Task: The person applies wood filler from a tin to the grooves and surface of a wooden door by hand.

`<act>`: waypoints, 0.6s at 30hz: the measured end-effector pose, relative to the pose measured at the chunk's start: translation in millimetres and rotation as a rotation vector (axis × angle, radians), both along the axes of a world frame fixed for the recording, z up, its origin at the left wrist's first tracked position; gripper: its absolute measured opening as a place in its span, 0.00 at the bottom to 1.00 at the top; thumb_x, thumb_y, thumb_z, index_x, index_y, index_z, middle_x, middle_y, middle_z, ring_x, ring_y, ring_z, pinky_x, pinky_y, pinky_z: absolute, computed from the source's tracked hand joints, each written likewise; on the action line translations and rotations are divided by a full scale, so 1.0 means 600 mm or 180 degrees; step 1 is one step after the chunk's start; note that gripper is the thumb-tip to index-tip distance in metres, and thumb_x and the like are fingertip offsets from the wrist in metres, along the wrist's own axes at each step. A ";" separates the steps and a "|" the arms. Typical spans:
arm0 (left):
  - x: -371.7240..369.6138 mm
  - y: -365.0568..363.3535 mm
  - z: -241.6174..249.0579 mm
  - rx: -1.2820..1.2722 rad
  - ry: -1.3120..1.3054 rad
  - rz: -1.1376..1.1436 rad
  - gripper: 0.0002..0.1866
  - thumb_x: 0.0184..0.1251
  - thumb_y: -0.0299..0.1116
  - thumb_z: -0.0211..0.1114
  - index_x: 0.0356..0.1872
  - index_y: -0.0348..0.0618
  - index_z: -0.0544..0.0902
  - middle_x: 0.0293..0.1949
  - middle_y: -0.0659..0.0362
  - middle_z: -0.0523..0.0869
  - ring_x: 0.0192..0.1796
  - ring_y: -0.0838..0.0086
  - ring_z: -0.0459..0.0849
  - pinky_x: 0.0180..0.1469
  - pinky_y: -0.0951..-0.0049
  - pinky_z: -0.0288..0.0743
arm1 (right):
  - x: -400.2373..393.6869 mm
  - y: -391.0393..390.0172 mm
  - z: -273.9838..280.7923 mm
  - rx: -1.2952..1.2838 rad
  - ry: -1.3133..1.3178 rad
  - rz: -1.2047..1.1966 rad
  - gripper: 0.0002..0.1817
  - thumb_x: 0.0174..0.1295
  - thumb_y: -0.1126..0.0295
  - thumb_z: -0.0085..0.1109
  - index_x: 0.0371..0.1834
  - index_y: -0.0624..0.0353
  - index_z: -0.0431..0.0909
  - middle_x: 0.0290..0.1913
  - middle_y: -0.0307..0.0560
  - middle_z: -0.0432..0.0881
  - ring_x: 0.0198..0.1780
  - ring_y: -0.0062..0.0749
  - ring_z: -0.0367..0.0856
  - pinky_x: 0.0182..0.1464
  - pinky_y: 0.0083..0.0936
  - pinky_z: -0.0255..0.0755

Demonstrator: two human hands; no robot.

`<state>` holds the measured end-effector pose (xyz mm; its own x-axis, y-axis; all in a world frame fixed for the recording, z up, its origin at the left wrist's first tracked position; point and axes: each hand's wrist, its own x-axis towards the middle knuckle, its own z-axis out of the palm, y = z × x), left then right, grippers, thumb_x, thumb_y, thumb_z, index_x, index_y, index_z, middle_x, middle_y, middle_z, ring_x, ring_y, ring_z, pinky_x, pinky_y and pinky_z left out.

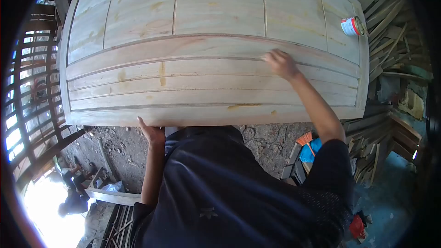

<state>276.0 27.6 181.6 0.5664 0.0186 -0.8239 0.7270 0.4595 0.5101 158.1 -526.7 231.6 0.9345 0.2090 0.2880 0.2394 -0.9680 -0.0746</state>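
A large pale wooden door (220,9), with panels, grooves and yellowish filler-like smears, lies in front of me. My left hand (152,133) is at its near edge, thumb up over the face and the other fingers curled at the edge, partly hidden. Over the slatted section, my right hand (281,64) is closed, fingertips together at a groove. A small pale bit shows at those fingertips, too small to name. Toward the door's right end rests a red and white tin (352,26).
Stacked wood strips (390,27) crowd the right side. A slatted lattice (34,78) stands on the left. Below the door, the rough ground (124,147) holds debris; an orange-bristled brush (304,138) and a blue item (311,150) sit near my right arm.
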 end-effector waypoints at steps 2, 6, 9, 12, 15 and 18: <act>-0.004 -0.004 0.001 -0.0005 0.0149 0.0008 0.45 0.73 0.75 0.43 0.81 0.56 0.65 0.79 0.55 0.68 0.77 0.55 0.65 0.77 0.46 0.56 | 0.084 0.092 -0.025 0.0140 -0.0203 0.0195 0.04 0.64 0.72 0.65 0.39 0.59 0.83 0.35 0.48 0.84 0.40 0.41 0.86 0.41 0.35 0.84; -0.010 -0.009 -0.001 -0.0203 0.0055 -0.0261 0.45 0.74 0.75 0.42 0.81 0.57 0.65 0.80 0.56 0.68 0.77 0.55 0.65 0.78 0.47 0.53 | 0.059 0.088 -0.022 0.0161 -0.0410 0.0007 0.05 0.64 0.72 0.64 0.40 0.60 0.83 0.37 0.48 0.84 0.41 0.43 0.87 0.42 0.36 0.85; -0.013 -0.002 0.001 -0.0215 0.0001 -0.0262 0.47 0.72 0.76 0.44 0.82 0.55 0.63 0.81 0.55 0.65 0.78 0.54 0.64 0.78 0.47 0.54 | -0.106 -0.086 -0.015 -0.0367 -0.0208 -0.0391 0.06 0.65 0.69 0.65 0.40 0.59 0.82 0.38 0.48 0.84 0.43 0.42 0.86 0.44 0.36 0.84; -0.022 0.002 0.008 -0.0058 0.0122 -0.0259 0.49 0.70 0.78 0.46 0.83 0.54 0.61 0.82 0.55 0.63 0.79 0.54 0.62 0.78 0.48 0.53 | -0.131 -0.129 0.007 -0.0423 0.0102 -0.0451 0.06 0.65 0.69 0.67 0.39 0.59 0.81 0.38 0.49 0.83 0.44 0.43 0.86 0.45 0.37 0.84; -0.022 -0.003 0.006 0.0003 0.0269 -0.0207 0.49 0.70 0.78 0.45 0.83 0.55 0.61 0.82 0.55 0.63 0.80 0.55 0.61 0.78 0.48 0.52 | -0.086 -0.088 0.014 0.0064 -0.0015 -0.0233 0.06 0.63 0.71 0.69 0.37 0.59 0.81 0.36 0.48 0.83 0.43 0.44 0.85 0.45 0.38 0.83; -0.023 -0.023 0.000 -0.0138 0.0277 -0.0180 0.45 0.73 0.76 0.43 0.81 0.57 0.64 0.81 0.56 0.65 0.79 0.57 0.63 0.78 0.49 0.53 | -0.108 -0.084 0.021 0.0660 0.0088 -0.0829 0.06 0.64 0.70 0.69 0.38 0.57 0.82 0.36 0.45 0.83 0.43 0.43 0.85 0.44 0.38 0.82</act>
